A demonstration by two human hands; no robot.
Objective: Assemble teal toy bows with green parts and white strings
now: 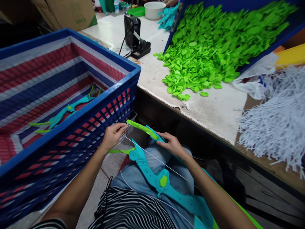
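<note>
My left hand (112,136) is closed in a pinch on a thin white string (154,157), beside the tip of a bright green bow limb (140,126). The string stretches from my fingers down to the right and passes behind my right forearm. My right hand (173,145) is closed round the teal part of that toy bow, its fingers and thumb on either side. Across my lap lies another teal toy bow (149,175) with a green hexagonal piece at its middle and a green limb. A loose white string droops over my clothes. My right arm hides part of both bows.
To my left stands a blue crate (137,68) with a striped lining and finished-looking toy bows (69,109) inside. Green plastic pieces (202,57) spill from a blue bin onto the worktable (152,90). White strings (274,117) hang at right. A soldering-iron stand (141,49) sits farther back.
</note>
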